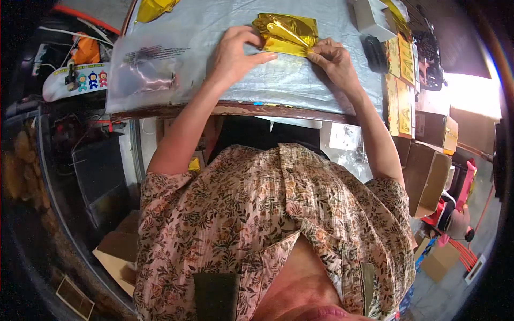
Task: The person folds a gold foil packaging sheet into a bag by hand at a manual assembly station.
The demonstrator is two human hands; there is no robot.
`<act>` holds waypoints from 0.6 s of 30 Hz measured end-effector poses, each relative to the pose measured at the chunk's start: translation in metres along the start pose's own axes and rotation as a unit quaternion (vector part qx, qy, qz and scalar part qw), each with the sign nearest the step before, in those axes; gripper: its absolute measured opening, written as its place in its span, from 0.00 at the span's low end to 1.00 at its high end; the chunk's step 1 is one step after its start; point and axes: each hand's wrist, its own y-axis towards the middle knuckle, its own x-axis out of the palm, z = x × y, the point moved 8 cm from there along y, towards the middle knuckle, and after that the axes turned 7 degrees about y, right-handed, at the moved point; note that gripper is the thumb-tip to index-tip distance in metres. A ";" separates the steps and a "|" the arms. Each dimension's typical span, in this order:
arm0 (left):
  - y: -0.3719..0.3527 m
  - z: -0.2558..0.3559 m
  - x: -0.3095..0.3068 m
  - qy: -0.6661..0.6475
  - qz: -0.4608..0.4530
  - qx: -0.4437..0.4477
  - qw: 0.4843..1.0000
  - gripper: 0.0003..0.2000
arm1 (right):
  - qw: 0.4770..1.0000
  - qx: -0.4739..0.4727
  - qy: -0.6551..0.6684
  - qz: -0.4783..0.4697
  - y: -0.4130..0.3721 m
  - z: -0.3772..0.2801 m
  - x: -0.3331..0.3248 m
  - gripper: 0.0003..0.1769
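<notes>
Gold foil sheet [292,33], wrinkled and partly folded, lies on the silvery table cover [257,80] near the top middle of the view. My right hand [334,61] pinches its lower right corner, where the foil gathers into creases. At the left edge, my left hand [235,53] curves around the foil with its fingers touching it. The left thumb is stretched out along the front edge, apart from the fingers, and some fingertips are hidden.
A clear plastic sheet [144,75] covers the table's left side. More gold foil [155,8] lies top left. Right of my hands are a black case [373,53], a white box [372,18] and yellow boxes [399,101]. The wooden table edge [241,109] runs before my body.
</notes>
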 end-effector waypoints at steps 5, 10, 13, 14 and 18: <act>0.003 0.004 0.008 -0.008 0.020 -0.001 1.000 0.16 | 1.000 0.022 -0.003 -0.003 -0.001 0.000 0.000 0.07; 0.004 0.006 0.009 0.064 0.023 0.031 0.997 0.18 | 0.999 0.026 -0.021 0.010 0.001 0.001 -0.002 0.09; 0.004 0.004 0.010 0.056 0.007 0.020 0.998 0.18 | 0.998 0.054 -0.008 0.032 0.000 0.008 -0.001 0.12; 0.004 0.004 0.009 0.056 0.007 0.020 0.998 0.18 | 0.997 0.061 -0.016 0.047 0.001 0.010 -0.002 0.13; 0.002 0.004 0.008 0.056 0.021 0.021 0.998 0.17 | 0.996 0.072 -0.056 0.023 0.005 0.007 0.004 0.10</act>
